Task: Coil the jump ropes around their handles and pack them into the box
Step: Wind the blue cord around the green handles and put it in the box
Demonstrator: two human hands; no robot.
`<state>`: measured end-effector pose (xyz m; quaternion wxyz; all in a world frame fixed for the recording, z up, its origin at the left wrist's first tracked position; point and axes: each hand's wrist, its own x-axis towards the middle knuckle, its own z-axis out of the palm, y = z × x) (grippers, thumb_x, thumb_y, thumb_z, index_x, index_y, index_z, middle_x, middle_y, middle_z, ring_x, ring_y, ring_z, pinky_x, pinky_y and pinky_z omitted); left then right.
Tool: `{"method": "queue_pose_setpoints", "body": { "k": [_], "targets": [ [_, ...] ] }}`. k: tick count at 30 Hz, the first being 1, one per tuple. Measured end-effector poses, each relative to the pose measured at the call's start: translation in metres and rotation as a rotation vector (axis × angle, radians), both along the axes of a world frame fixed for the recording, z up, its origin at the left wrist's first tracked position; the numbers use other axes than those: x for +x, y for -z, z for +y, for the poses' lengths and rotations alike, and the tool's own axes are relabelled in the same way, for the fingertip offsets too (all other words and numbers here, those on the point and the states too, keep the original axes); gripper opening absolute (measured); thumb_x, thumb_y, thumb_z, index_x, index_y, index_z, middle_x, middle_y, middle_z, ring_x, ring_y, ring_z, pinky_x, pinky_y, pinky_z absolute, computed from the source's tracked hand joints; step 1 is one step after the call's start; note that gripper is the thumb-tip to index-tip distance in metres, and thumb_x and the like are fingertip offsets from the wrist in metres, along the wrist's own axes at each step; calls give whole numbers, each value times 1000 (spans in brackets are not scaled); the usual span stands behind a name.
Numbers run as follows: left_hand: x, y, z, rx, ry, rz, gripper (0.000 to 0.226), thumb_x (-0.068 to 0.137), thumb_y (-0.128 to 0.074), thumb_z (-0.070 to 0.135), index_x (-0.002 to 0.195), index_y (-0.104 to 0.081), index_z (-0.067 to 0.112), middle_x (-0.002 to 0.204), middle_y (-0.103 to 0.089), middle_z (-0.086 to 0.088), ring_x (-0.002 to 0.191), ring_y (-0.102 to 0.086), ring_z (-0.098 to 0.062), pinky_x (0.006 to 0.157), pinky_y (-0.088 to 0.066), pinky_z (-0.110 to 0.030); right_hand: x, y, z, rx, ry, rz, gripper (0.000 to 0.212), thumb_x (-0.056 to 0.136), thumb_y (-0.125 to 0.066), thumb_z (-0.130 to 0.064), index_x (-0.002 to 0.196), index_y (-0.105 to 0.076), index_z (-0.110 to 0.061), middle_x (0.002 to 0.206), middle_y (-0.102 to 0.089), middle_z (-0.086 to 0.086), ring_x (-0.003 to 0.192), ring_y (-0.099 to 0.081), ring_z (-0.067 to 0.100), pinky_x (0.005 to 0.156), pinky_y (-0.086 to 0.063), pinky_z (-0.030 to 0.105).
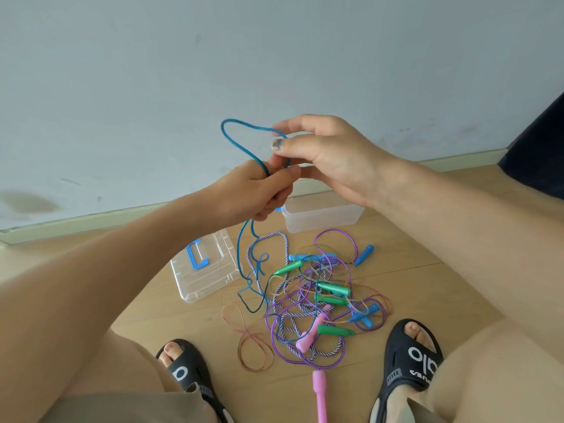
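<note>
A blue jump rope (236, 141) forms a loop in the air between my hands. My left hand (262, 190) grips its strands in a fist, and the rest of it hangs down to the floor. My right hand (320, 157) pinches the loop's upper end between thumb and fingers. The clear plastic box (323, 219) stands open on the wooden floor behind my hands. A tangle of jump ropes (314, 303) with green, blue and pink handles lies on the floor in front of my feet.
The clear box lid (210, 282) with a blue handle lies flat to the left of the pile. A pink handle (320, 395) lies between my sandalled feet. A wall runs behind the box, and a dark object (543, 154) sits at the right edge.
</note>
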<state>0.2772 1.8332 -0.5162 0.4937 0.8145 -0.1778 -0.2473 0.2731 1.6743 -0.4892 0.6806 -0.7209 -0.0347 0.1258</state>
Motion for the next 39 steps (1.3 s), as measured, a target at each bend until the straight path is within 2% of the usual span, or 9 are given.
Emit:
{"method": "queue_pose_setpoints", "body": {
  "k": [5, 10, 12, 16, 19, 23, 28, 35, 39],
  "targets": [
    [3, 2, 12, 189, 75, -29, 50, 106, -37, 41, 66, -51, 13, 58, -48, 0, 55, -54, -20, 60, -47, -20, 17, -16, -14, 113, 303, -54, 24, 96, -44, 1, 114, -56, -7, 59, -48, 0, 47, -57, 19, 55, -56, 32],
    [3, 7, 17, 272, 98, -3, 49, 106, -35, 41, 71, -46, 9, 56, -34, 4, 52, -37, -18, 60, -44, -27, 46, -22, -60, 14, 722, -180, 18, 86, -47, -4, 98, -56, -14, 60, -54, 1, 40, -37, 9, 44, -31, 20],
    [3, 7, 17, 232, 69, 7, 46, 106, -37, 41, 69, -45, 14, 54, -34, 9, 52, -30, -16, 55, -35, -27, 51, -13, -68, -282, 696, -199, 17, 84, -49, -12, 99, -56, -16, 71, -63, -2, 51, -46, 10, 53, -37, 24],
    [4, 4, 17, 185, 26, -15, 45, 105, -39, 41, 68, -45, 16, 56, -34, 8, 52, -27, -16, 52, -29, -25, 38, 7, -51, -975, 395, -334, 42, 97, -50, -32, 134, -49, -13, 130, -51, 13, 120, -48, 29, 95, -35, 30],
    [4, 1, 14, 137, 24, 1, 43, 105, -38, 37, 70, -45, 13, 57, -30, 6, 54, -24, -17, 52, -26, -26, 11, 9, -13, -831, 91, -583, 38, 99, -50, -31, 133, -56, -16, 121, -62, 0, 121, -52, 21, 97, -34, 23],
    [0, -6, 11, 73, 9, 34, 44, 106, -36, 26, 63, -40, 14, 59, -24, -3, 59, -18, -21, 54, -22, -29, -12, 15, 16, -644, -64, -422, 20, 99, -51, -27, 109, -64, -17, 91, -70, -3, 90, -63, 16, 86, -48, 33],
    [0, -12, 18, 31, -16, 32, 43, 106, -34, 28, 68, -43, 13, 68, -24, -18, 59, -21, -24, 52, -30, -27, -15, 11, 20, -319, -100, -61, 35, 105, -37, -39, 90, -56, -14, 83, -65, 5, 66, -62, 21, 74, -56, 37],
    [3, -9, 27, 80, 12, 107, 48, 107, -32, 42, 69, -43, 14, 59, -23, -1, 54, -18, -18, 47, -21, -23, 16, 11, 5, -445, 248, -261, 11, 89, -64, -25, 93, -64, -15, 44, -50, -15, 39, -40, 1, 44, -29, 17],
    [1, -12, 26, 129, 26, 95, 46, 106, -33, 42, 69, -41, 15, 59, -24, 1, 52, -18, -17, 46, -19, -22, 34, 17, -26, -803, 426, -356, 12, 91, -56, -22, 100, -60, -17, 74, -63, -6, 68, -57, 15, 62, -43, 28]
  ]
}}
